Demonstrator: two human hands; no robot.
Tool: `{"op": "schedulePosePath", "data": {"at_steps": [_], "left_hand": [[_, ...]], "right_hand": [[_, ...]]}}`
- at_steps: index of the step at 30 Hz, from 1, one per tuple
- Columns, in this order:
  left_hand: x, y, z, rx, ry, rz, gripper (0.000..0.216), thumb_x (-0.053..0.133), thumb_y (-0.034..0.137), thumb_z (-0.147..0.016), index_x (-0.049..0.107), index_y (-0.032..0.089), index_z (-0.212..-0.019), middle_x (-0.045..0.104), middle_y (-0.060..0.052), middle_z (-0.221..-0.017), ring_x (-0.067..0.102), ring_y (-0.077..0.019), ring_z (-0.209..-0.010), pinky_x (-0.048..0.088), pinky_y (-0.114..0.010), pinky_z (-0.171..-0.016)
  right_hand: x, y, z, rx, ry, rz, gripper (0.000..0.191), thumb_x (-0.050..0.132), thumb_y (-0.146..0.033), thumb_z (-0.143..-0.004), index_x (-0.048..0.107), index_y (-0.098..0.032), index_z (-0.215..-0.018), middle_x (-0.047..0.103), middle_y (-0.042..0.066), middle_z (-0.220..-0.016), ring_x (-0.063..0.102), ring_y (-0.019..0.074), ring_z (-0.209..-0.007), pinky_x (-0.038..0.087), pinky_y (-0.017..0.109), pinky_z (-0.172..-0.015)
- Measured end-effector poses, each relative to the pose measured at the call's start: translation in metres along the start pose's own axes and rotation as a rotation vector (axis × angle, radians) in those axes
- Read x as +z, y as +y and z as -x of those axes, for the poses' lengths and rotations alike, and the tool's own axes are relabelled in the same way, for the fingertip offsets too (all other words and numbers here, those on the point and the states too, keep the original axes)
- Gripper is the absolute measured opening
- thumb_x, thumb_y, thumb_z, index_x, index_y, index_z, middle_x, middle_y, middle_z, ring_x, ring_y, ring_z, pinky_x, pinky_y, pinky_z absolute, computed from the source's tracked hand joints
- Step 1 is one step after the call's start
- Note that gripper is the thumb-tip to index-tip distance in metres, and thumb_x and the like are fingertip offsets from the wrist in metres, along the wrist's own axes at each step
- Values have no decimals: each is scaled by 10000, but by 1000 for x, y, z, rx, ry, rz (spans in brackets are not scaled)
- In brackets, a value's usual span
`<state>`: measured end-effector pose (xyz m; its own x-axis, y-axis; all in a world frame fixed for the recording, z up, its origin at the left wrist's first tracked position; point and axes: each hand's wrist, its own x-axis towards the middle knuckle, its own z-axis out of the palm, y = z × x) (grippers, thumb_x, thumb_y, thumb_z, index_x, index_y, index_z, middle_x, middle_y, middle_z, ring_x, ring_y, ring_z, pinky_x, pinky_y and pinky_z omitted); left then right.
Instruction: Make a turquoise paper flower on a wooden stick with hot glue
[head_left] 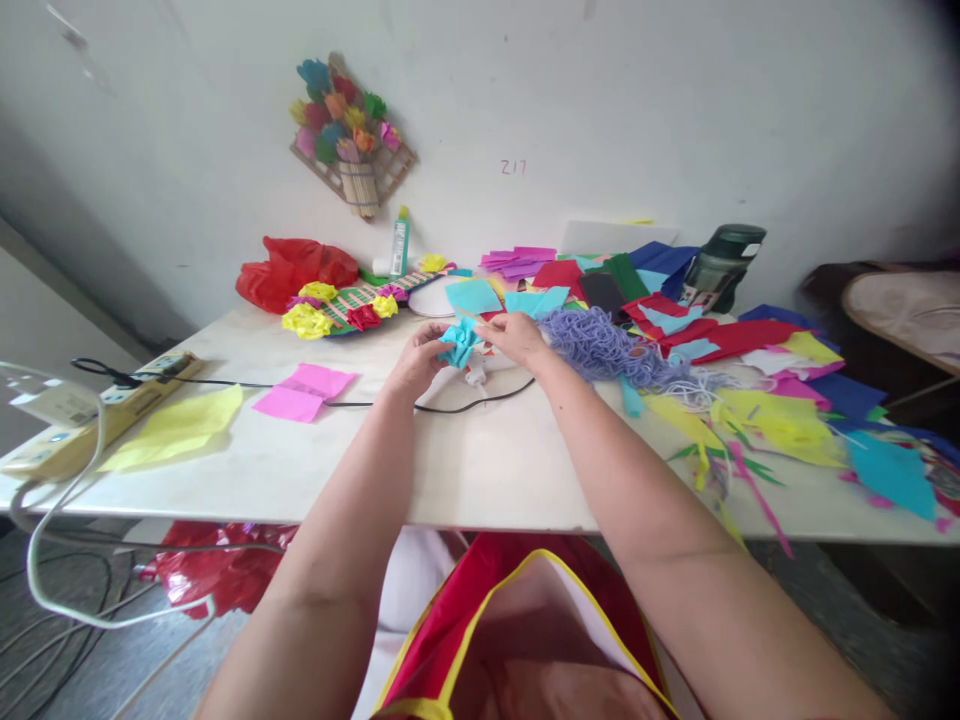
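Both my hands meet over the middle of the white table. My left hand is closed on the left side of a crumpled turquoise paper piece. My right hand pinches the same piece from the right. A small white object lies on the table just below the paper. A black cable runs under my hands. A heap of lilac yarn lies just right of my right hand.
Coloured paper sheets and scraps cover the table's right side. Pink paper, yellow paper and a power strip lie at left. Paper flowers on a board, a red bag and a glue bottle stand at the back.
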<state>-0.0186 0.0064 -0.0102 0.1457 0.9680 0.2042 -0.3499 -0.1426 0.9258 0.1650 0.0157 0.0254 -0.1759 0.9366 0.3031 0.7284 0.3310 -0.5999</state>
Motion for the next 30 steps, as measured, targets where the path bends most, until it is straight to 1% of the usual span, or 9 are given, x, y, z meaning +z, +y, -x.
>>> {"op": "schedulePosePath", "data": {"at_steps": [5,9,11,14,17,19,24,27,30], "left_hand": [[0,1,1,-62,-23,29,306,724,172,-579,580,168,-848,627,27,-698,593,-121,-593,506,-270,-600],[0,1,0,-90,11,88,215,710,305,-705,587,171,-821,632,13,-682,602,-129,-594,501,-257,-582],[-1,1,-1,-96,42,100,228,685,371,-760,589,171,-813,635,5,-652,601,-133,-572,497,-253,-567],[0,1,-2,-94,72,88,277,676,427,-790,594,167,-831,650,-6,-618,599,-133,-538,483,-240,-543],[0,2,-2,-98,55,57,318,695,432,-773,629,145,-894,665,-16,-614,592,-132,-512,466,-232,-517],[1,2,-1,-103,39,43,309,709,402,-745,654,130,-879,660,-16,-610,583,-128,-504,457,-230,-507],[-2,0,-1,-72,57,-8,180,725,291,-641,630,138,-655,592,14,-557,509,-93,-473,379,-213,-456],[-2,0,-1,-62,77,-48,162,711,259,-608,601,144,-576,547,21,-521,467,-85,-456,329,-221,-437],[-1,2,0,-53,107,-65,173,704,235,-572,564,151,-516,505,26,-489,439,-82,-441,312,-231,-434]], "right_hand": [[5,3,-4,17,57,-101,231,597,-284,-818,669,-161,-636,663,6,-638,544,127,-644,365,227,-615],[7,7,-6,-25,85,-147,247,599,-293,-802,624,-166,-592,636,7,-612,533,131,-636,368,238,-617],[8,8,-7,-47,101,-150,263,603,-313,-796,606,-167,-577,603,0,-588,515,131,-628,354,245,-608],[9,8,-7,-71,101,-157,266,602,-331,-791,597,-166,-582,550,-16,-568,479,125,-623,330,253,-608],[9,6,-6,-104,93,-157,278,602,-344,-789,575,-168,-575,478,-33,-541,425,115,-608,293,262,-599],[9,4,-5,-126,86,-150,297,607,-346,-782,536,-176,-549,430,-43,-525,392,109,-598,264,267,-587],[12,1,-3,-163,87,-110,348,622,-352,-753,439,-194,-503,353,-56,-506,346,96,-573,224,266,-566],[15,0,-3,-187,86,-89,355,623,-353,-749,425,-196,-499,343,-56,-503,353,95,-571,224,263,-566],[16,0,-3,-208,88,-80,355,623,-356,-752,431,-195,-500,345,-56,-497,362,96,-564,220,264,-562]]}}
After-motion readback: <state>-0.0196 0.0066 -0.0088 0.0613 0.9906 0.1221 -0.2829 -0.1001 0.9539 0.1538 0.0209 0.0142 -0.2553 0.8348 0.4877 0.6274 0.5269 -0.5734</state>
